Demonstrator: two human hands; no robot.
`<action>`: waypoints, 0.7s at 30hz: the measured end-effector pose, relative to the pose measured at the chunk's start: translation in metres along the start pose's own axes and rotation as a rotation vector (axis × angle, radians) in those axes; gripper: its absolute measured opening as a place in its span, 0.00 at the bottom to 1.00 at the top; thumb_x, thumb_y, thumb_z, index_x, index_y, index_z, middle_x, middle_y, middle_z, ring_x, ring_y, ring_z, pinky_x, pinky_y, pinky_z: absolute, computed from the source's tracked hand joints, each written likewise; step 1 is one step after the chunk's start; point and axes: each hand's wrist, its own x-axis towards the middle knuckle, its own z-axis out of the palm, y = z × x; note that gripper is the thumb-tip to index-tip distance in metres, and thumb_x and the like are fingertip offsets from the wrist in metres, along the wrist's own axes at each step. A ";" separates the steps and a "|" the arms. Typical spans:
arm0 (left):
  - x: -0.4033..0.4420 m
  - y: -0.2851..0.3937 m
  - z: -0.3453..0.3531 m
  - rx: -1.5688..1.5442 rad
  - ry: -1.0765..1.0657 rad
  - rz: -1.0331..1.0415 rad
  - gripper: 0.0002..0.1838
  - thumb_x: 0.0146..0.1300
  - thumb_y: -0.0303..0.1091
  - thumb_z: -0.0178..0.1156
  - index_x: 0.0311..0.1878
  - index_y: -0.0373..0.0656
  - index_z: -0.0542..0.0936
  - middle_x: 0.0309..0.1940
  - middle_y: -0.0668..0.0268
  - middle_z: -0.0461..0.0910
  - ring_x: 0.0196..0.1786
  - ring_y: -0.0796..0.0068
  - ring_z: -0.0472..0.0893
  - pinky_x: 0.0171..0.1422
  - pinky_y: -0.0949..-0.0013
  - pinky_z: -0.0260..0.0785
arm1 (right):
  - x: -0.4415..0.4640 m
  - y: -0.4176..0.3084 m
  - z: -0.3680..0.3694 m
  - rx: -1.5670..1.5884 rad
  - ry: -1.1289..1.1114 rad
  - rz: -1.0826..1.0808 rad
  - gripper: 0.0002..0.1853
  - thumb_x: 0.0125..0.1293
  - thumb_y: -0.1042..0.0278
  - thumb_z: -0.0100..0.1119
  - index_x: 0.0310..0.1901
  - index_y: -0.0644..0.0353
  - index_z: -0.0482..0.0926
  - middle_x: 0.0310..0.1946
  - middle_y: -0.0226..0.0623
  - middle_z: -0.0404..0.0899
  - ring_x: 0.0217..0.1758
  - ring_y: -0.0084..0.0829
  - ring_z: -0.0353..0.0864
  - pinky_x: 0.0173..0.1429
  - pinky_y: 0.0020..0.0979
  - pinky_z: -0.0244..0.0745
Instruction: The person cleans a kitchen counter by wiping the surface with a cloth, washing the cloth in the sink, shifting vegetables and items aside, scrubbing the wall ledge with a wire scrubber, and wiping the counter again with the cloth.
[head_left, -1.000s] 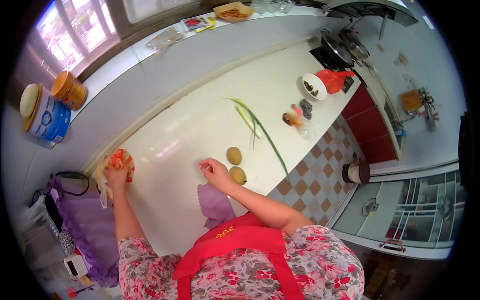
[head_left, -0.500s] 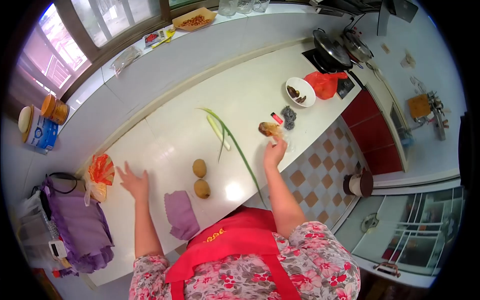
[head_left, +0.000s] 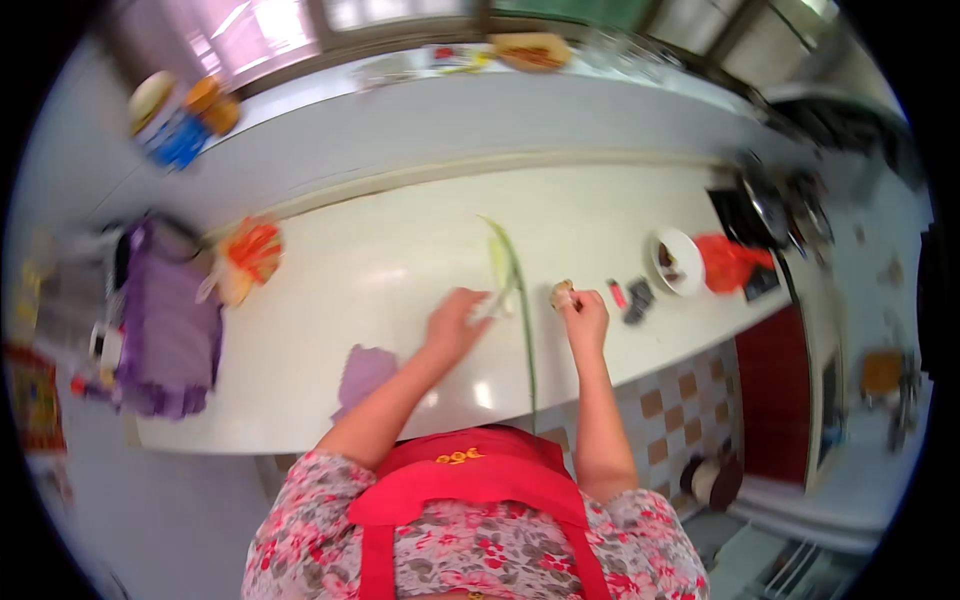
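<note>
Left hand (head_left: 455, 326): gripping blurred whitish wrap (head_left: 489, 307) at its fingertips
Right hand (head_left: 587, 316): pinching brown piece (head_left: 560, 294) at its fingertips

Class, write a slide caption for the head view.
At a glossy white countertop, a person's right hand pinches a small brown lump near a long green spring onion.

The brown piece (head_left: 560, 294) in the right hand (head_left: 588, 320) is too blurred to identify, its near end covered by that hand. A whitish thing (head_left: 488, 306) smears against the left hand (head_left: 456, 325); its grip cannot be told. Left of that hand, the forearm (head_left: 388, 400) hides part of the purple cloth (head_left: 364, 374). Far right of the right hand, blur muddles the bowl's (head_left: 688, 250) dark bits (head_left: 666, 257).
</note>
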 end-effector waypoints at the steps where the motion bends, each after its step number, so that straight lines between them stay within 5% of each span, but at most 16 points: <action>1: -0.002 0.020 -0.007 -0.085 -0.048 -0.110 0.25 0.51 0.30 0.70 0.55 0.45 0.77 0.42 0.62 0.77 0.38 0.68 0.78 0.44 0.68 0.74 | -0.007 -0.029 0.004 0.034 -0.076 -0.019 0.03 0.58 0.74 0.61 0.32 0.64 0.81 0.34 0.39 0.76 0.31 0.36 0.77 0.38 0.34 0.73; 5: -0.010 0.006 -0.049 -0.259 -0.004 0.009 0.29 0.53 0.33 0.71 0.60 0.42 0.74 0.42 0.64 0.78 0.37 0.73 0.77 0.44 0.69 0.73 | -0.032 -0.117 0.057 0.283 -0.303 -0.045 0.01 0.57 0.77 0.64 0.31 0.63 0.82 0.27 0.32 0.74 0.29 0.23 0.74 0.34 0.24 0.70; 7: -0.015 -0.013 -0.086 -0.361 -0.094 -0.191 0.29 0.54 0.33 0.70 0.59 0.37 0.73 0.39 0.63 0.79 0.37 0.76 0.78 0.43 0.71 0.73 | -0.036 -0.134 0.092 0.371 -0.415 -0.058 0.06 0.58 0.78 0.63 0.38 0.65 0.81 0.34 0.30 0.79 0.33 0.21 0.77 0.37 0.23 0.72; 10: -0.035 -0.048 -0.152 -0.435 0.037 -0.226 0.20 0.58 0.31 0.67 0.50 0.34 0.74 0.36 0.64 0.80 0.36 0.77 0.80 0.41 0.74 0.74 | -0.049 -0.186 0.136 0.694 -0.923 0.118 0.18 0.61 0.82 0.58 0.53 0.69 0.75 0.54 0.40 0.77 0.48 0.26 0.81 0.49 0.23 0.75; 14: -0.059 -0.122 -0.222 -0.622 0.193 -0.439 0.11 0.63 0.31 0.63 0.43 0.36 0.75 0.32 0.65 0.80 0.32 0.76 0.81 0.38 0.73 0.75 | -0.081 -0.235 0.214 0.965 -1.042 0.036 0.27 0.63 0.84 0.53 0.65 0.65 0.65 0.58 0.43 0.74 0.57 0.28 0.77 0.55 0.26 0.75; 17: -0.066 -0.170 -0.284 -0.252 0.343 -0.465 0.07 0.63 0.29 0.60 0.40 0.35 0.76 0.29 0.65 0.78 0.31 0.78 0.80 0.35 0.73 0.73 | -0.104 -0.265 0.244 0.732 -0.921 -0.042 0.30 0.62 0.84 0.52 0.67 0.62 0.63 0.60 0.44 0.73 0.56 0.28 0.78 0.54 0.25 0.74; 19: -0.064 -0.192 -0.324 0.072 0.417 -0.366 0.06 0.59 0.29 0.60 0.38 0.39 0.78 0.30 0.61 0.79 0.32 0.68 0.80 0.36 0.67 0.72 | -0.114 -0.264 0.259 0.724 -0.886 -0.035 0.29 0.61 0.84 0.52 0.65 0.61 0.66 0.59 0.44 0.73 0.50 0.26 0.81 0.50 0.23 0.75; 21: -0.047 -0.208 -0.351 0.153 0.435 -0.362 0.07 0.57 0.27 0.61 0.39 0.38 0.78 0.30 0.61 0.78 0.33 0.69 0.80 0.38 0.67 0.72 | -0.121 -0.255 0.266 0.574 -0.878 0.001 0.26 0.60 0.84 0.52 0.62 0.62 0.69 0.55 0.43 0.75 0.42 0.24 0.82 0.45 0.23 0.76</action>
